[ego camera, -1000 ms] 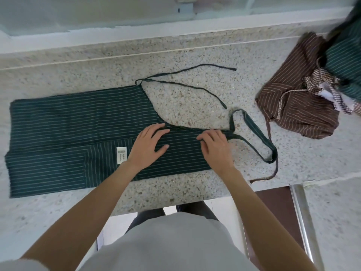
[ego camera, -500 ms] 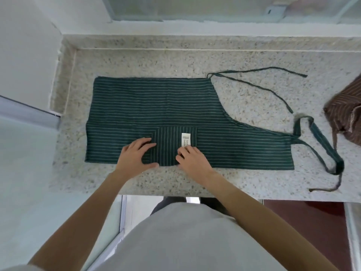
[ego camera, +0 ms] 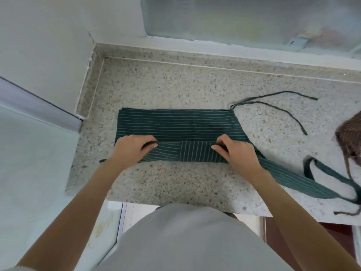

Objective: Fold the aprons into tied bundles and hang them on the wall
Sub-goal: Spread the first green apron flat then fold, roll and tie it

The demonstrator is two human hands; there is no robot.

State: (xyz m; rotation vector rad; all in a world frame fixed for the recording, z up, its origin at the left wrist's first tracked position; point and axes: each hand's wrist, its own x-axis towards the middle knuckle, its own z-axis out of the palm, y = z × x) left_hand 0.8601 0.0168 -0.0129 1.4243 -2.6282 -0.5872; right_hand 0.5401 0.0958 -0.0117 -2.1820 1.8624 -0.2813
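Head view: dark green pinstriped fabric apron [ego camera: 175, 124] lies flat on a speckled grey stone counter [ego camera: 175, 85], near its left corner. Left hand [ego camera: 130, 147] and right hand [ego camera: 236, 153] each grip the apron's near edge (fingers curled round a lifted fold). Thin ties [ego camera: 273, 102] trail to the right. Brown striped cloth [ego camera: 349, 137] sits at the far right edge.

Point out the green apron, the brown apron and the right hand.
green apron [ego camera: 175, 124], head view, upper striped panel
brown apron [ego camera: 349, 137], head view, visible left part
right hand [ego camera: 237, 153], head view, back of hand
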